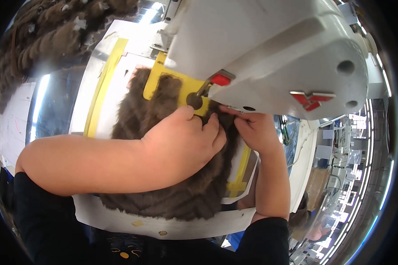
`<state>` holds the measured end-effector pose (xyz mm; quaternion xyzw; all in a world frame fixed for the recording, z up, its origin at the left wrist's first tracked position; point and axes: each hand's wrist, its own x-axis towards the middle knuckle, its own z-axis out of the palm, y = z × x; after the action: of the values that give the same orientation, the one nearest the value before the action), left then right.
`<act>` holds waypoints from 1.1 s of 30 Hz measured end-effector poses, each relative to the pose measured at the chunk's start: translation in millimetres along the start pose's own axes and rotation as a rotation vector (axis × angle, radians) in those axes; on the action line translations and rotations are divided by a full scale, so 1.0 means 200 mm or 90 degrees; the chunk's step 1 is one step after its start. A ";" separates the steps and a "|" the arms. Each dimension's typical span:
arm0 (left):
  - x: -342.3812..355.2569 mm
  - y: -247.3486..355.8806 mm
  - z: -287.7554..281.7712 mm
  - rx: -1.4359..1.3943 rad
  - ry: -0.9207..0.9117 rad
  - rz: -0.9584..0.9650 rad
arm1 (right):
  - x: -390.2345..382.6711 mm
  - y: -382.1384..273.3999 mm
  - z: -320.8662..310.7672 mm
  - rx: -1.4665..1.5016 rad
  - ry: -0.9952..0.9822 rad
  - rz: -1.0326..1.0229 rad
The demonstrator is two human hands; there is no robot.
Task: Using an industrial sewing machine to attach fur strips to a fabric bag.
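A brown fur piece [177,196] lies across the white machine bed, under the head of a white sewing machine [269,48]. My left hand [185,134] rests on the fur with its fingers curled into the pile, close to a yellow plate [190,90] with a cut-out. Fur shows through that opening, and a metal piece with a red tip [220,78] reaches down onto the plate. On the other side, my right hand [254,128] grips the fur's edge just below the machine head, its forefinger stretched toward the left fingertips. The needle is hidden.
More brown fur pieces [66,35] are heaped at the far left. Yellow tape strips [104,88] run along the white bed. A small tool with green handles [284,130] lies right of the machine. Another person [316,232] is partly visible at the lower right.
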<state>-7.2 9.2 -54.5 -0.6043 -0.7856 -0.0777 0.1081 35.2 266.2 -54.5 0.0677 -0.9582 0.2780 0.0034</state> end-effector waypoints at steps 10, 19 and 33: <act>0.00 0.02 0.01 0.049 -0.012 0.004 | 0.01 0.02 -0.01 -0.008 -0.015 0.041; 0.02 -0.02 0.03 0.050 -0.008 -0.009 | 0.04 0.07 -0.01 -0.022 0.054 -0.028; 0.03 -0.05 0.00 0.077 -0.024 -0.006 | 0.08 0.19 -0.02 -0.261 0.059 -0.097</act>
<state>-18.8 12.4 -52.0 -0.5944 -0.7935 -0.0195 0.1291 13.5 298.3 -70.5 0.1250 -0.9856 0.0788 0.0819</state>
